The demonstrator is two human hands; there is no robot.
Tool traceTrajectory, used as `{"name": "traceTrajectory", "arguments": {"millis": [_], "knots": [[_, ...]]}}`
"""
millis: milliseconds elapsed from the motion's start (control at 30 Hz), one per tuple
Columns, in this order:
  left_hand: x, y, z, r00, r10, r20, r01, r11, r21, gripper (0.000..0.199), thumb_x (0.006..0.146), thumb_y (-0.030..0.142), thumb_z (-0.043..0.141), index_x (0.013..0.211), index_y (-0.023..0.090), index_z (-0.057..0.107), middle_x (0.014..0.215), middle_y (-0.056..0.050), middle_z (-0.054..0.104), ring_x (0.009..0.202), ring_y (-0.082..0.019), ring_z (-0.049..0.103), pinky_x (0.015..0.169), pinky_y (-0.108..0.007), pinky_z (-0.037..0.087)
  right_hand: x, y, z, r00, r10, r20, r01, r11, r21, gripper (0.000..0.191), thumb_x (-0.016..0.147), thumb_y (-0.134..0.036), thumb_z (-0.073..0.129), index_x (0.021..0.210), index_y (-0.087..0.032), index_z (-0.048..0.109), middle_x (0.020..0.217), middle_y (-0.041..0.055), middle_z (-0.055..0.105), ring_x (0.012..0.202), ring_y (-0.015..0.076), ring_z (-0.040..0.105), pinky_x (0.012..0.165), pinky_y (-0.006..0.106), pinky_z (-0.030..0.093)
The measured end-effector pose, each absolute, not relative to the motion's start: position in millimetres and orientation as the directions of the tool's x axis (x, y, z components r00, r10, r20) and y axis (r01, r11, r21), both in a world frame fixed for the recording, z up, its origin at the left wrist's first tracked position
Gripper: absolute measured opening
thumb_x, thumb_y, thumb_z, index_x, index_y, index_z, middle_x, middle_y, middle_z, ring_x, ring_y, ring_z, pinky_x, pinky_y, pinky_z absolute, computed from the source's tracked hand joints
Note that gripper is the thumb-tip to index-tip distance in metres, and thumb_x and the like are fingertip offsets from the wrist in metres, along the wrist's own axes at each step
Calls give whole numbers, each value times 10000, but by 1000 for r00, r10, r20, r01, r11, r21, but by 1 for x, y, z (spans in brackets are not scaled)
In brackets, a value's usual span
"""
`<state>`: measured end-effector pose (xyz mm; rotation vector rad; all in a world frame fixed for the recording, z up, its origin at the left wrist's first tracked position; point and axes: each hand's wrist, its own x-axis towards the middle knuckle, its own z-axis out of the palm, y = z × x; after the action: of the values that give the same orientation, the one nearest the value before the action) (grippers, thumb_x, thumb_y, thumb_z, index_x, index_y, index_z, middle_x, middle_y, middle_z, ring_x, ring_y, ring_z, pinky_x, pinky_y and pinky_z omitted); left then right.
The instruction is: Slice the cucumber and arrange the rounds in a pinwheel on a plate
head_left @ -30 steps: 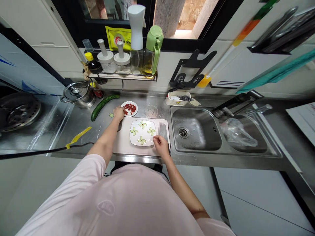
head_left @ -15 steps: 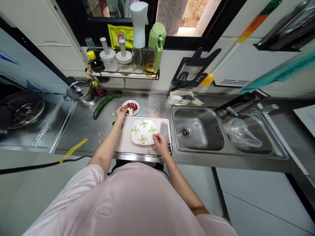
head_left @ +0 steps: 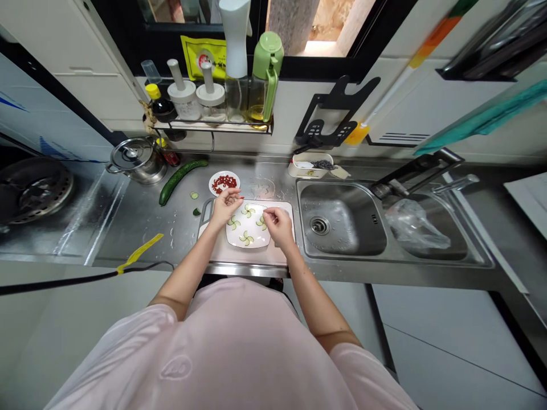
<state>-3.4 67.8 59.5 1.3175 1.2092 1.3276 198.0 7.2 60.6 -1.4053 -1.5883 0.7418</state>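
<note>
My left hand [head_left: 226, 208] pinches a small red piece [head_left: 242, 198] above the back edge of a white square plate [head_left: 255, 241]. On that plate, thin green-edged slices form several pinwheel shapes [head_left: 247, 237]. My right hand [head_left: 278, 226] is over the plate's right side, thumb and fingertips pressed together; whatever is between them is too small to make out. Beneath the plate lies a pale cutting board [head_left: 222, 255]. Just behind my left hand, a small round white plate [head_left: 212, 183] holds chopped red pieces [head_left: 224, 182].
A whole cucumber [head_left: 182, 179] and a cut slice [head_left: 194, 195] lie to the left, near a lidded steel pot [head_left: 139, 162]. To the right is a steel sink [head_left: 342, 228], with a plastic bag [head_left: 416, 225] in its second basin. A bottle rack [head_left: 213, 126] hangs behind.
My left hand has moved right from the small round plate to above the square plate, carrying a red piece. My right hand has shifted up, further over the square plate's right side.
</note>
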Motion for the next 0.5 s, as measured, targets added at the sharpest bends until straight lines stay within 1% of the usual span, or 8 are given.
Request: {"name": "traceTrajectory", "arguments": {"millis": [100,200,333,500], "knots": [[5,56,70,32,984,177,105,-180,978,351,716,309,671,1036,187,598,845,-27,632,678,-96,563,637,-224,437,197,16,79,-28,959,282,488,260,-833,175,853,-331,504,860,-198,617,832,34,607,759,164,530,724,294,425],[12,47,79,93,975,203,183,-217,959,329,738,290,644,1048,190,602,826,-18,633,613,-82,521,583,-214,405,197,21,92,-88,945,315,530,312,-788,165,862,-322,504,884,-205,617,869,40,597,828,179,524,784,313,413],[19,39,88,155,963,221,268,-257,929,306,756,271,619,1054,207,606,812,-8,635,622,-92,515,601,-221,404,198,25,99,-168,930,327,580,361,-730,155,864,-316,515,919,-220,623,914,48,570,932,208,507,856,344,388],[24,32,94,218,952,213,314,-275,909,286,780,279,593,1059,217,609,823,-12,636,645,-102,524,615,-225,403,198,25,99,-225,915,334,587,401,-704,147,867,-318,523,920,-227,626,925,48,550,963,218,493,894,364,361]]}}
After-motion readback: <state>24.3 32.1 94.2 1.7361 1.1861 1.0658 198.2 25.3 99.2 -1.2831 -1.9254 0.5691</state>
